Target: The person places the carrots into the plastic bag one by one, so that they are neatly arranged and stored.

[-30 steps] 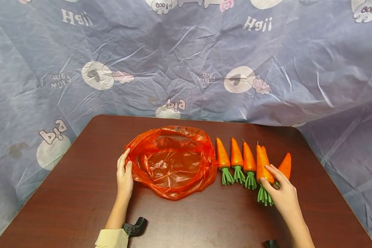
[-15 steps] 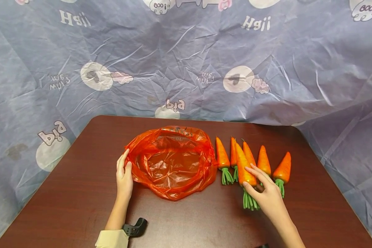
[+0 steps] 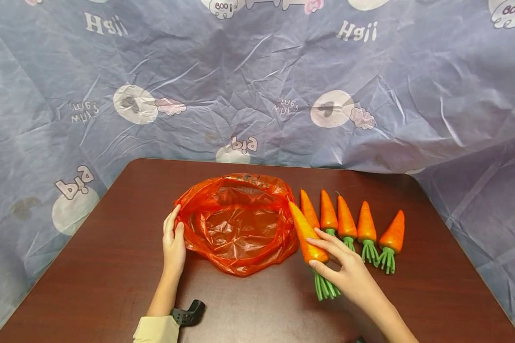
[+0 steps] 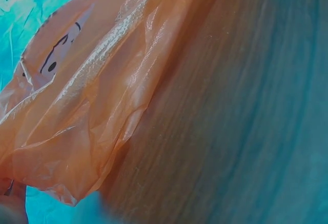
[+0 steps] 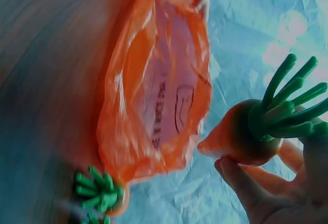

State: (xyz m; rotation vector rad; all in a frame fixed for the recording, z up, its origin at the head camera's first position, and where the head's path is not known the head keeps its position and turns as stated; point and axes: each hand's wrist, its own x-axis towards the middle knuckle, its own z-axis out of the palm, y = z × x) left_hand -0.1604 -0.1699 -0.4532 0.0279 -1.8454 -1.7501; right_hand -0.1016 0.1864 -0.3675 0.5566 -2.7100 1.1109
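My right hand [image 3: 347,271] grips an orange carrot [image 3: 305,236] by its thick end, with the thumb on the near side. The carrot is raised above the table, its tip pointing at the right rim of an open red plastic bag [image 3: 240,264]. In the right wrist view the carrot's green stalks [image 5: 289,106] face the camera. My left hand [image 3: 173,243] holds the bag's left rim between thumb and fingers; the left wrist view shows mostly the bag's thin side [image 4: 102,96]. Inside, the bag shows only its crumpled bottom.
Several more carrots [image 3: 366,224] lie in a row on the brown table [image 3: 249,309], right of the bag, tips away from me. One lies close against the bag's right side. A printed blue cloth [image 3: 257,71] hangs behind the table.
My right hand has carried the carrot left from the row, over the others, to the bag's right rim. The left hand and the bag have stayed in place.
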